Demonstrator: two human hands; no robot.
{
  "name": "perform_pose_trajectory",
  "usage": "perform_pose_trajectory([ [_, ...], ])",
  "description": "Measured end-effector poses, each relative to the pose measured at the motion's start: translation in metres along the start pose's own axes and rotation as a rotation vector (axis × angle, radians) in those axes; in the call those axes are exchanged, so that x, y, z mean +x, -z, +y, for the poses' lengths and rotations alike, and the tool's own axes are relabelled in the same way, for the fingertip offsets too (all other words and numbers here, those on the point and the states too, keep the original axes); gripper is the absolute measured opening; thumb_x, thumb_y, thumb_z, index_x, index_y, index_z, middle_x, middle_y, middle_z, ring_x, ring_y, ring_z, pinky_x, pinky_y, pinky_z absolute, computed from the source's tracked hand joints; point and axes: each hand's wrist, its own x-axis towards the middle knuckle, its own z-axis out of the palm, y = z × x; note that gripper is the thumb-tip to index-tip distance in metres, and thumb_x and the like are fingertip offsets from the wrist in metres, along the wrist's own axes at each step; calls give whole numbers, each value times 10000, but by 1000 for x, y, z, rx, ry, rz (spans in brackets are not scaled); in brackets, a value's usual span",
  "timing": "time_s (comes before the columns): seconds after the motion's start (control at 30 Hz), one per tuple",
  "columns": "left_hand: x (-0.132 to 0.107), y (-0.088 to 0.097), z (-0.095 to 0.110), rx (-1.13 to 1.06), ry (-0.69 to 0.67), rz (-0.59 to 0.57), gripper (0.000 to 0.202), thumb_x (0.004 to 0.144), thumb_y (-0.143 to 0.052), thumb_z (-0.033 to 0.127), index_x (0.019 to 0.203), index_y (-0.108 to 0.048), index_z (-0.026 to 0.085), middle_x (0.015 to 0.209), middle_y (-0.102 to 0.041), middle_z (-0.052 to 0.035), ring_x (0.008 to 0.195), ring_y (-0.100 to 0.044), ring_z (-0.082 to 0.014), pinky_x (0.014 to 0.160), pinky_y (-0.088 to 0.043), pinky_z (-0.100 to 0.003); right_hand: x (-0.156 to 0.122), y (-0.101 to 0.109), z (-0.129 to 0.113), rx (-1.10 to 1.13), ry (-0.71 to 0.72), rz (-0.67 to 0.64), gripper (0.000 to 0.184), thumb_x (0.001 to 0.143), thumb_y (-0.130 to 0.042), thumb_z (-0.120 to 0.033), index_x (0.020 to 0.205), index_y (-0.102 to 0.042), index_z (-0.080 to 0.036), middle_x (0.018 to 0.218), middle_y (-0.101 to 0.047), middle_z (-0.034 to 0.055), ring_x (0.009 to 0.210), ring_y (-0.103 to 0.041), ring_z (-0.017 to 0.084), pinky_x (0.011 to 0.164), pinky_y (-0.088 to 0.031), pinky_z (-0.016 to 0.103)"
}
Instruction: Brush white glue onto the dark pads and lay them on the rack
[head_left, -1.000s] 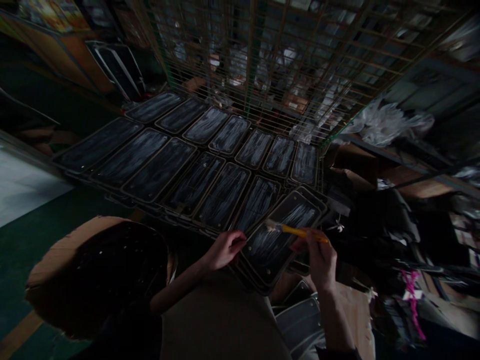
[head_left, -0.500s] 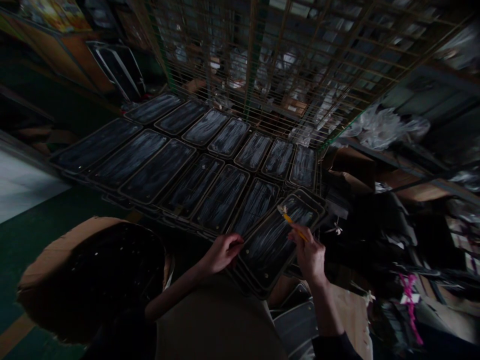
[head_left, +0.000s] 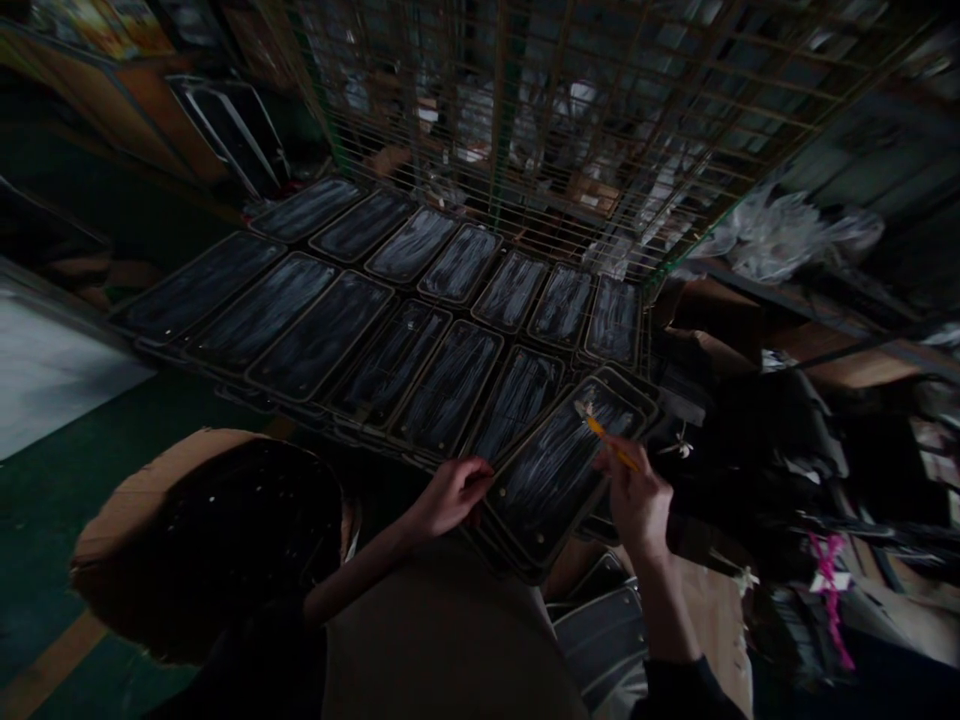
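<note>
My right hand [head_left: 641,495] is closed around the yellow handle of a brush [head_left: 604,432]. Its pale bristles touch a dark rectangular panel [head_left: 559,480] with rounded corners and whitish streaks, close to its far end. That panel lies on top of a stack, askew to its neighbours. At its near left edge, my left hand [head_left: 454,495] has its fingers curled against the rim; the dim light hides how the fingertips grip. Similar streaked panels, such as one panel [head_left: 450,390] beside it, lie in two rows across the surface beyond my hands.
A wire mesh cage [head_left: 495,130] rises behind the panels. To the left sits a round cardboard-edged container [head_left: 150,490] with a dark, speckled inside. Dark bags [head_left: 780,430] and clear plastic bags [head_left: 780,235] crowd the right side. More panels [head_left: 600,635] lie low by my right forearm.
The brush in my right hand has shifted slightly right and toward the far end of the panel. My left hand stays at the panel's edge. The view has moved a little.
</note>
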Motion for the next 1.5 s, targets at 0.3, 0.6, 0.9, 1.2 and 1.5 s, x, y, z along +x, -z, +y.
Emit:
perform_pose_trajectory([
  [0.3,0,-4,-1,-149,92,-53,245,880,-501,400,876,-542,159,567,-527,48,424,-573,-108,385,-397,-171,-102,-3,-72,170,-15,-206,198,988,-434,-266,1089,-599,-222,780,-699,1,678,-680,127,614,-532,200],
  [0.6,-1,-7,-4,-178,84,-34,269,863,-532,424,870,-541,156,533,-528,58,392,-551,-99,362,-402,-164,-123,30,-42,176,-305,-108,288,964,-462,-408,1067,-624,-194,798,-704,39,700,-672,187,618,-545,282],
  [0.9,-2,-8,-3,-207,54,16,302,830,-593,450,879,-563,154,593,-574,35,401,-563,-109,355,-397,-175,-68,21,-10,24,-102,146,259,972,-467,-362,1119,-600,-195,815,-702,14,721,-681,151,667,-532,253],
  [1.2,-4,-13,-3,-188,118,25,246,861,-532,409,845,-527,164,484,-537,57,377,-561,-114,358,-411,-168,-130,40,-53,192,-299,-183,303,972,-444,-395,1127,-610,-194,769,-703,32,684,-676,170,583,-525,255],
  [1.5,-2,-12,-3,-176,58,14,305,833,-592,459,878,-555,160,589,-564,43,392,-559,-100,347,-386,-162,-69,49,-3,129,-282,147,332,950,-473,-459,1053,-611,-174,723,-687,21,615,-653,164,605,-532,272],
])
